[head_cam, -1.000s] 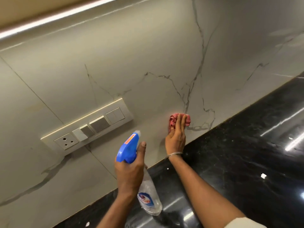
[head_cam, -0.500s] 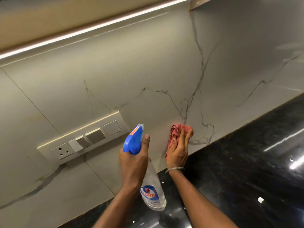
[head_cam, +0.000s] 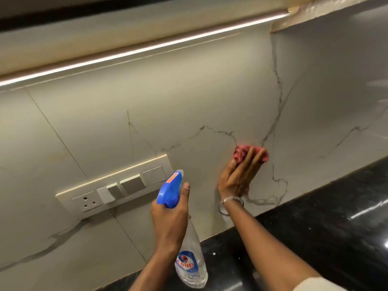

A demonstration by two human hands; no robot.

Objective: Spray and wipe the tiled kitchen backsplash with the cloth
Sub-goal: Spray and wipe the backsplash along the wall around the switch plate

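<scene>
The right hand's fingers [head_cam: 252,160] lie straight and close together, flat on the pink cloth [head_cam: 240,153], pressing it against the backsplash [head_cam: 189,101]. The bunched cloth shows past the fingertips and on both sides of them. The right hand [head_cam: 237,175] wears a bangle [head_cam: 231,201] at the wrist. To its left and nearer, the left hand [head_cam: 170,223] grips the neck of the spray bottle [head_cam: 192,248], thumb up along the blue head, nozzle toward the wall. A switch panel [head_cam: 117,190] sits further left, and the black countertop [head_cam: 325,227] lies below.
</scene>
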